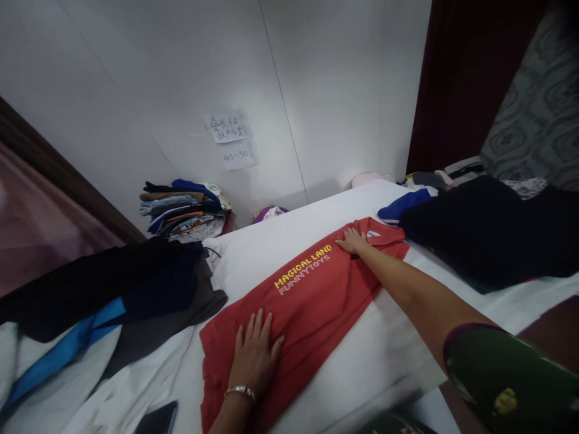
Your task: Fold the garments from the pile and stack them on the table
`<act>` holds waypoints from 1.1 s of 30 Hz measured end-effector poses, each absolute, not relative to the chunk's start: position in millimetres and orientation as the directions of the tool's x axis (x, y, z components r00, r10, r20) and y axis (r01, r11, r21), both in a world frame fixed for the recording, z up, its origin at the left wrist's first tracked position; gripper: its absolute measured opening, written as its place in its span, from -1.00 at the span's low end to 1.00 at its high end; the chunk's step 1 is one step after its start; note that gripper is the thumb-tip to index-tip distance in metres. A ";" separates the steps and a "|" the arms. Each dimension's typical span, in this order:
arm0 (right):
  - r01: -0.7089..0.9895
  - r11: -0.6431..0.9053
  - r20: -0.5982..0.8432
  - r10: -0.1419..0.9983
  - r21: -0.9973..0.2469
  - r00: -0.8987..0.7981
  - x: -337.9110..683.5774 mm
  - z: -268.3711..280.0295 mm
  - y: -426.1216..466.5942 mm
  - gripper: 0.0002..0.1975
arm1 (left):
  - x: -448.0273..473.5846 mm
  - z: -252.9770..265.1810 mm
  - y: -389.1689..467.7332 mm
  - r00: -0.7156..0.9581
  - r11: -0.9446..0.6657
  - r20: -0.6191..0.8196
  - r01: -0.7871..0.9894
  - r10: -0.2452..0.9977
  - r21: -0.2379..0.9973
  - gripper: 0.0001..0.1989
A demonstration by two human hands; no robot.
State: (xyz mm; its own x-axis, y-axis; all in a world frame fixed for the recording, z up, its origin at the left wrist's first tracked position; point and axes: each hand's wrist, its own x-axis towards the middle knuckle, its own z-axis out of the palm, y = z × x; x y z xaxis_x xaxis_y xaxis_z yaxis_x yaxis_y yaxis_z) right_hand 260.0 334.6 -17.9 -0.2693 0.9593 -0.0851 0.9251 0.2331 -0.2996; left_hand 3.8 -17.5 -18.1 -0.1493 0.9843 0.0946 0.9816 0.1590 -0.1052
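A red shirt (312, 307) with yellow and white lettering lies spread across the white table, its collar toward the right. My left hand (256, 349), with a bracelet at the wrist, rests flat on the shirt's lower end, fingers spread. Up by the collar, my right hand (353, 241) lies on the shirt with its fingers stretched out. Neither hand grips the fabric visibly. Part of the shirt's near side is hidden under my right forearm.
A folded clothes stack (187, 208) stands at the back left against the wall. Dark garments (167, 283) lie left of the shirt, and a large black garment (488, 229) lies to the right. A phone (157, 419) sits near the front edge. Handwritten paper notes (230, 126) hang on the wall.
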 end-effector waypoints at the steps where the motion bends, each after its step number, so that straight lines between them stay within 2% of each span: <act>1: 0.923 0.239 -0.082 0.958 -0.302 -0.275 260.7 -16.5 336.5 -0.28 | 3.4 -18.8 -17.5 -0.144 0.155 0.105 0.982 0.984 -0.105 -0.37; 6: 0.914 0.275 -0.009 0.957 -0.297 -0.291 274.5 -13.5 348.0 -0.34 | 2.8 -20.9 -17.9 -0.135 0.149 0.125 0.982 0.983 -0.114 -0.38; 12: 0.922 0.267 -0.103 0.947 -0.280 -0.305 288.1 -24.8 359.3 -0.27 | 5.1 -19.2 -18.4 -0.152 0.163 0.108 0.981 0.983 -0.102 -0.39; 17: 0.917 0.276 -0.114 0.941 -0.287 -0.318 287.6 -12.7 356.3 -0.28 | 9.5 -16.0 -18.5 -0.171 0.181 0.097 0.979 0.980 -0.098 -0.40; 22: 0.879 0.378 0.005 0.919 -0.292 -0.394 281.4 -9.4 314.3 -0.36 | 14.0 -11.8 -17.7 -0.187 0.191 0.055 0.977 0.981 -0.095 -0.39; 27: 0.730 0.597 0.057 0.785 -0.333 -0.617 280.3 -18.3 259.6 -0.36 | 16.8 -7.8 -16.5 -0.198 0.201 0.035 0.975 0.979 -0.098 -0.39; 30: 0.729 0.610 0.104 0.784 -0.311 -0.612 289.4 -14.0 246.3 -0.37 | 17.2 -6.4 -16.0 -0.200 0.204 0.038 0.973 0.979 -0.112 -0.39; 33: 0.758 0.615 0.211 0.788 -0.218 -0.578 311.5 -12.2 245.6 -0.39 | 16.2 -6.8 -15.4 -0.195 0.199 0.043 0.973 0.980 -0.118 -0.39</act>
